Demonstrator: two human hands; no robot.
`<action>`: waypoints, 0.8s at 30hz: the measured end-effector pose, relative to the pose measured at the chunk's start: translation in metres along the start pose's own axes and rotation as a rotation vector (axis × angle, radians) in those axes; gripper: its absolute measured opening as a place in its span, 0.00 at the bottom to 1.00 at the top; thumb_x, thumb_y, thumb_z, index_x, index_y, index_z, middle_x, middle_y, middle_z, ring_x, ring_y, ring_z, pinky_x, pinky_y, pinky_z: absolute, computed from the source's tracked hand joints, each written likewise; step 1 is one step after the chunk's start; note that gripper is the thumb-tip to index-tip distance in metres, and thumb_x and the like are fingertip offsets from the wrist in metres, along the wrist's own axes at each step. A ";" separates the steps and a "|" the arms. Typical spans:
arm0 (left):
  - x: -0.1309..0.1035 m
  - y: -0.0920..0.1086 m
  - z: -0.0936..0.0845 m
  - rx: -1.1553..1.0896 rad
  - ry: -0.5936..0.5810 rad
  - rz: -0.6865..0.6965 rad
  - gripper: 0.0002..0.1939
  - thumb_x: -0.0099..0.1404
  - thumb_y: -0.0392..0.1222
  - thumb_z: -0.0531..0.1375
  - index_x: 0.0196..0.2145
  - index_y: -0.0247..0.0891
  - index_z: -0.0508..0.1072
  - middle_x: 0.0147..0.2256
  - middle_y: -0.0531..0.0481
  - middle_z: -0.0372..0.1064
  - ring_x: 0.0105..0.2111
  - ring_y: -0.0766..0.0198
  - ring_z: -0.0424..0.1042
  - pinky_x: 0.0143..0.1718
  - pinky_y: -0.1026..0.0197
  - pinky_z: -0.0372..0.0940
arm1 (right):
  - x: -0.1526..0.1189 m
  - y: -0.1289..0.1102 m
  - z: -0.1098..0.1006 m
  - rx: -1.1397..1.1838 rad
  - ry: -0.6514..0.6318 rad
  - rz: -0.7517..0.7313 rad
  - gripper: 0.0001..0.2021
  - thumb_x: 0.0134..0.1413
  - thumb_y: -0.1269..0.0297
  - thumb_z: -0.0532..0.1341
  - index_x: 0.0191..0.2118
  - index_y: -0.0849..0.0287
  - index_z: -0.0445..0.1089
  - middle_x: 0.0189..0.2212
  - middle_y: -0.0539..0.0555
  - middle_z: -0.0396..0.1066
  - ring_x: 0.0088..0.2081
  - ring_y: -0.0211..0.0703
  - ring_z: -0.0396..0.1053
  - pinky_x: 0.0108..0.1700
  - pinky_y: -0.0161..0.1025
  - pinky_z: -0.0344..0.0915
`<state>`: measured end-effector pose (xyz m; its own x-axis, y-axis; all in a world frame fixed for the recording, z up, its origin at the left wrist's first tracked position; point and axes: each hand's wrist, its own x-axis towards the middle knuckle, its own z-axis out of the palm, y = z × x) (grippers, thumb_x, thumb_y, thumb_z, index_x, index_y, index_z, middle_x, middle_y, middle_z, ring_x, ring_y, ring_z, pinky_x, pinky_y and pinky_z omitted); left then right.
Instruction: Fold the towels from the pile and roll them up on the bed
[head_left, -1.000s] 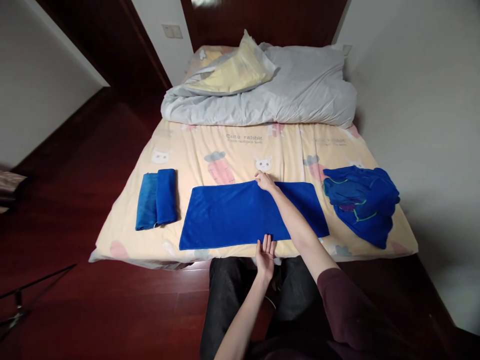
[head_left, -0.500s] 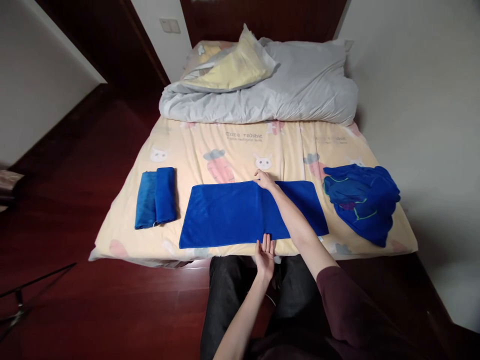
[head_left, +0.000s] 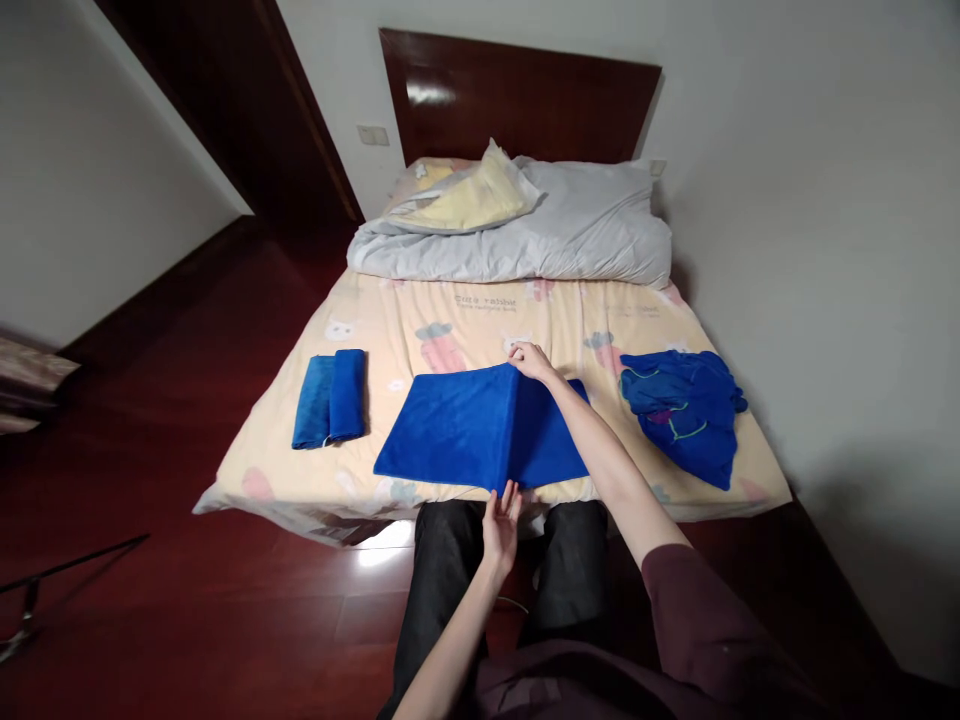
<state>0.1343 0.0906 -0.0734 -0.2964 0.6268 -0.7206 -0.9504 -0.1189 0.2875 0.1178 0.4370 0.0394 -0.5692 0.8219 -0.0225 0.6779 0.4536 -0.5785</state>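
Observation:
A blue towel [head_left: 448,425] lies across the front of the bed, raised along its middle into a ridge between my two hands. My right hand [head_left: 529,361] pinches the ridge at the towel's far edge. At the near edge, my left hand [head_left: 501,530] is closed on the other end of the ridge, palm up. To the left rests a folded pair of blue towels [head_left: 330,398], one lighter than the other. A crumpled blue cloth [head_left: 681,410] with green edging sits on the right. My right forearm hides part of the towel's right half.
The bed sheet [head_left: 397,310] carries rabbit and carrot prints. A grey quilt [head_left: 592,235] and a yellow pillow [head_left: 480,200] are at the far end, before a dark headboard [head_left: 517,100]. A wall [head_left: 825,300] runs along the right side.
The towel's middle has risen from flat into a ridge, held at both edges. My left hand has closed on the near edge. The camera view has tilted upward.

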 end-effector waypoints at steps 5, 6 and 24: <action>-0.022 0.050 0.009 0.246 -0.137 0.209 0.06 0.69 0.41 0.63 0.39 0.36 0.79 0.52 0.37 0.79 0.59 0.52 0.75 0.62 0.49 0.69 | -0.030 -0.012 -0.039 0.317 0.158 -0.049 0.08 0.56 0.62 0.67 0.38 0.59 0.80 0.32 0.54 0.81 0.38 0.43 0.78 0.46 0.38 0.73; -0.025 0.063 0.013 0.318 -0.173 0.271 0.07 0.66 0.42 0.66 0.39 0.36 0.80 0.52 0.38 0.79 0.58 0.51 0.76 0.61 0.49 0.70 | -0.037 -0.014 -0.048 0.368 0.183 -0.065 0.08 0.55 0.60 0.69 0.37 0.60 0.80 0.34 0.55 0.82 0.39 0.43 0.79 0.48 0.39 0.74; -0.090 0.257 0.144 0.898 -0.253 1.046 0.31 0.50 0.68 0.73 0.33 0.34 0.79 0.32 0.46 0.75 0.35 0.59 0.71 0.40 0.58 0.66 | -0.174 -0.028 -0.147 0.853 0.371 -0.154 0.32 0.29 0.46 0.82 0.40 0.62 0.81 0.33 0.58 0.82 0.40 0.50 0.81 0.52 0.50 0.77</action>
<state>-0.0698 0.1148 0.1566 -0.7045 0.6866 0.1799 0.1103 -0.1445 0.9833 0.2661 0.3323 0.1796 -0.3403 0.8976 0.2801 -0.0453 0.2819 -0.9584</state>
